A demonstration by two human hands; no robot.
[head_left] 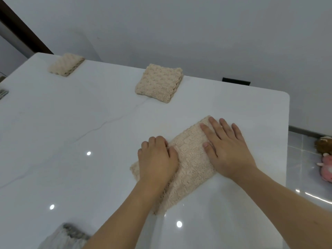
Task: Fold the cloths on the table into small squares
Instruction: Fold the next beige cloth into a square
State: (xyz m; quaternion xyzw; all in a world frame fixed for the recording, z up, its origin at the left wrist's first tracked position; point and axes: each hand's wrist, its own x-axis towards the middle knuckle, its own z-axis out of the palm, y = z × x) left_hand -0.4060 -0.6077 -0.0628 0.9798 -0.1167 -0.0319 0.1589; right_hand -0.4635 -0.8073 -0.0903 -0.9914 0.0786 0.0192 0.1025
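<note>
A beige fluffy cloth [188, 162] lies folded into a long strip on the white table [71, 123], slanting from lower left to upper right. My right hand [226, 148] presses flat on its far right end with straight fingers. My left hand [158, 157] rests on the cloth's left part with its fingers curled at the left edge; whether they pinch the fabric I cannot tell. Two beige cloths sit folded into small squares: one [159, 82] at the table's far middle, another [65, 64] at the far left corner.
A grey cloth [66, 236] lies at the table's near edge, partly behind my left forearm. The table's right edge runs close to my right hand. Plush toys [325, 159] lie on the tiled floor to the right. A wall stands behind the table.
</note>
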